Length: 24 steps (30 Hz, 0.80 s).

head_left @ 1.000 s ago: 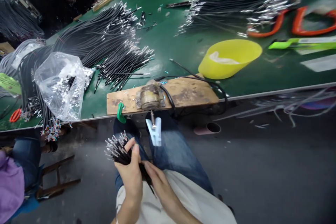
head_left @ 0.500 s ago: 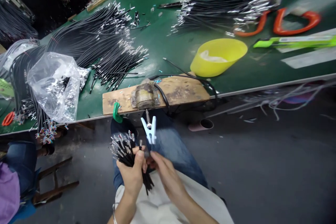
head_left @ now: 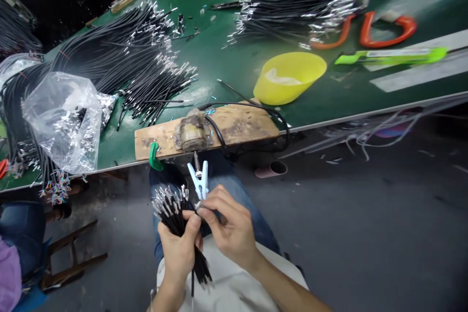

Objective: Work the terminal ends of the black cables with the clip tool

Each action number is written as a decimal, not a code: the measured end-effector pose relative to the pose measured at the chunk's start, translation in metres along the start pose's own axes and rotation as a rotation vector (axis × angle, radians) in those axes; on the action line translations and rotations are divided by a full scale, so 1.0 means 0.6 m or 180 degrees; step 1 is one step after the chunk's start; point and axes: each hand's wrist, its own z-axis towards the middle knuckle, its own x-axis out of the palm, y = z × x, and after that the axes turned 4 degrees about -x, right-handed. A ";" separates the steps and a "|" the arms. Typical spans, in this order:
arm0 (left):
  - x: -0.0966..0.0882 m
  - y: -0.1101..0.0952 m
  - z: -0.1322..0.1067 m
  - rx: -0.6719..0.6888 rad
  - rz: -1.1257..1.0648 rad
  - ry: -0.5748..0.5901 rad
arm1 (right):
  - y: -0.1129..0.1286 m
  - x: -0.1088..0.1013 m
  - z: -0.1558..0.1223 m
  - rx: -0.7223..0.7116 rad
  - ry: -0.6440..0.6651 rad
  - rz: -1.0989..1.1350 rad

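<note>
- Head view: the left hand [head_left: 179, 251] is closed round a bundle of black cables [head_left: 176, 224], thumb pressed across it, above the person's lap.
- Bare, silvery ends of the bundle fan out above that fist; the other ends hang below it, over pale clothing.
- The right hand [head_left: 232, 229] is just beside the left thumb, its thumb and fingers pinching a small silvery tip [head_left: 198, 205] at the bundle's near side.
- Right above those fingers hangs a light blue clothespin [head_left: 201, 191] on a metal rod [head_left: 197, 161]; whether the fingers touch it, I cannot tell.
- The rod juts from a grimy, block-like holder [head_left: 193, 134] fixed on a wooden board [head_left: 246, 124] along the edge of the green counter [head_left: 215, 66].
- A green clamp [head_left: 155, 158] grips the board's left end, and a black cord [head_left: 217, 131] loops beside the holder.
- Further left, a clear plastic bag [head_left: 62, 122] rests against a large spread of black cables [head_left: 106, 61].
- Towards the right stand a yellow cup [head_left: 278, 85] with something white inside, a second cable pile [head_left: 288, 17], orange handles [head_left: 376, 44] and a lime-green tool [head_left: 398, 55].
</note>
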 end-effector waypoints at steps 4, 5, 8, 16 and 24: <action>0.005 -0.008 -0.001 -0.0183 -0.0123 0.0183 | -0.019 -0.002 -0.011 0.1326 0.0395 0.1206; 0.004 -0.009 -0.001 -0.0230 -0.0098 0.0218 | -0.023 -0.006 -0.011 0.1557 0.0459 0.1421; -0.001 -0.009 0.001 -0.0343 0.0034 0.0316 | -0.027 -0.019 -0.001 0.1603 0.0564 0.1712; -0.005 0.017 0.024 -0.0757 0.0020 0.0414 | -0.007 -0.011 0.008 0.0775 0.0195 0.0887; -0.003 0.003 0.017 -0.0330 -0.0029 0.0396 | -0.004 -0.025 0.011 0.0643 0.0620 0.0900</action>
